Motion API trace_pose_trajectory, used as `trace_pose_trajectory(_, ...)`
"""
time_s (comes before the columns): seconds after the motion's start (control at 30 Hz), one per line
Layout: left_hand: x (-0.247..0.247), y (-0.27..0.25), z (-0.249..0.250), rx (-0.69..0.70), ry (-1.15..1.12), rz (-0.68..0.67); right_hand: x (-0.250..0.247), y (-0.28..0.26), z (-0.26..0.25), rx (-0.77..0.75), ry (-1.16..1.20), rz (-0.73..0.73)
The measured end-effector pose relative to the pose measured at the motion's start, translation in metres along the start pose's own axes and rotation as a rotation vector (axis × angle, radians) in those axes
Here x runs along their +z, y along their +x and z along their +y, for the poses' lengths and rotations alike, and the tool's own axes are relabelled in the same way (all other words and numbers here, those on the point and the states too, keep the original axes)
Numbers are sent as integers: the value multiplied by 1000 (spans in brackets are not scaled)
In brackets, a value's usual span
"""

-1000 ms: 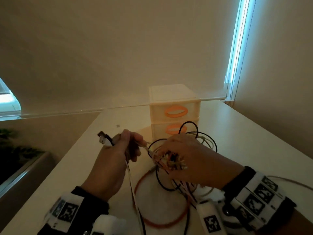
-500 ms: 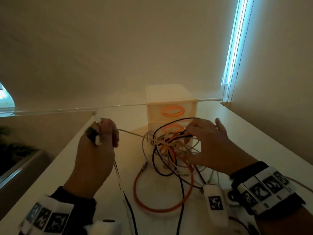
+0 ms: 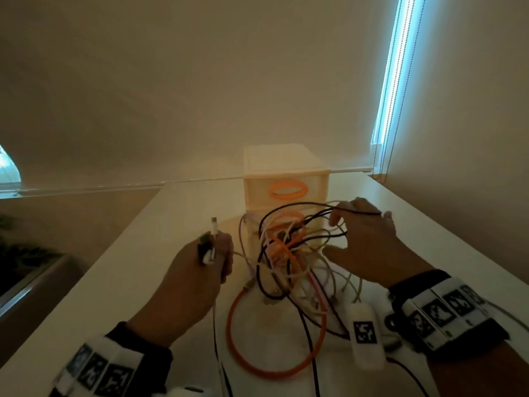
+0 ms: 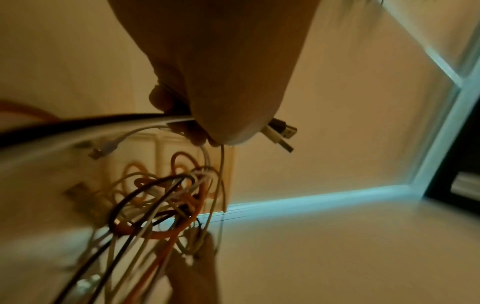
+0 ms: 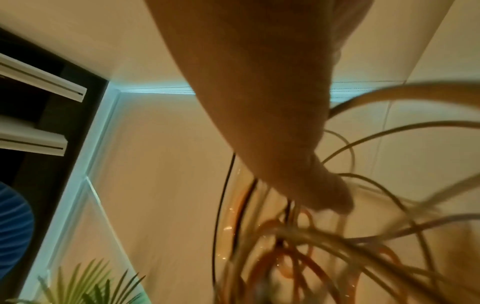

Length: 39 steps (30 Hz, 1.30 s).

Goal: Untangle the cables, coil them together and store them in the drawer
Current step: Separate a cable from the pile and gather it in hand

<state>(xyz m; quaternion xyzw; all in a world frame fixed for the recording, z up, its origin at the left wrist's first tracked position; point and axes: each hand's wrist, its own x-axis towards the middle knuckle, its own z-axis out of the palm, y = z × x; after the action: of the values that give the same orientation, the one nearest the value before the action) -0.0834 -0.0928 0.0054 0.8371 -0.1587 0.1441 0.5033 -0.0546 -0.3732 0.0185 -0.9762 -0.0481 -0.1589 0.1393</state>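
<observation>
A tangle of black, white and orange cables (image 3: 286,247) hangs raised in front of the cream drawer unit (image 3: 286,173), whose two drawers with orange handles are shut. My left hand (image 3: 217,250) grips cable ends left of the tangle, and a white USB plug (image 3: 214,224) sticks up from the fist. In the left wrist view the plugs (image 4: 281,133) poke out past the left hand (image 4: 207,135). My right hand (image 3: 343,222) has its fingers hooked into the loops, with a black cable lying over them. In the right wrist view the right hand (image 5: 335,199) reaches into the blurred tangle (image 5: 298,246). An orange loop (image 3: 274,365) lies on the table.
The white table (image 3: 429,239) ends in a left edge with a drop beside it. The drawer unit stands at the back by the wall. Blind cords (image 3: 383,124) hang at the right corner. A green plant (image 5: 91,281) shows low in the right wrist view.
The hands, close together in the tangle one second ago, have pulled apart. The left hand drew the plug ends out to the left, and the right hand lifted and spread the loops.
</observation>
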Motion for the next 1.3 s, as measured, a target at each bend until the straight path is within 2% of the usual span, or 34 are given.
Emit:
trace_pose_trajectory(0.07,3,0,-4,-45,28,29,0,-5,-2,-182,9,-190)
trace_pose_trajectory(0.13,-2,2,-6,-93,-21,64,-5,-10,-6,-296,69,-297)
trace_pose_trajectory(0.23,-5,3,-8,-77,-117,51,-5,-12,-11,-335,76,-269)
trace_pose_trajectory(0.3,-1,-2,0,-74,-229,-34,2,-13,-19,-319,42,-239)
trace_pose_trajectory(0.33,2,-4,6,-80,-360,-83,8,-13,-22,-311,-3,-229)
trace_pose_trajectory(0.4,1,-7,15,-99,-788,-197,17,-12,-24,-265,-80,-173)
trace_pose_trajectory(0.47,-7,-11,26,-26,-1192,-389,14,-7,-23,-147,-78,-103)
trace_pose_trajectory(0.53,-19,-8,33,77,-1476,-534,9,-1,-19,-70,-16,-24)
trace_pose_trajectory(0.6,-35,-2,32,115,-1590,-499,6,1,-12,-79,33,140)
trace_pose_trajectory(0.67,-50,7,22,112,-1600,-407,-1,1,-10,-102,167,206)
trace_pose_trajectory(0.7,-55,11,18,87,-1568,-317,-5,-1,-9,-96,299,182)
trace_pose_trajectory(0.77,-58,18,6,3,-1431,-38,-13,-2,-9,-31,528,141)
trace_pose_trajectory(0.8,-57,21,1,-38,-1383,82,-15,-1,-8,6,586,158)
trace_pose_trajectory(0.87,-52,24,-6,-104,-1373,214,-17,2,-6,66,701,241)
trace_pose_trajectory(0.97,-50,27,-11,-164,-1381,298,-19,5,-4,186,890,313)
trace_pose_trajectory(1.07,-50,28,-13,-221,-1340,361,-23,7,1,229,1007,355)
trace_pose_trajectory(1.17,-43,27,-17,-278,-1136,390,-24,4,4,93,782,304)
trace_pose_trajectory(1.23,-31,24,-16,-294,-975,333,-26,-1,3,-43,567,164)
trace_pose_trajectory(1.3,-20,19,-12,-285,-869,251,-31,-5,2,-101,377,-31)
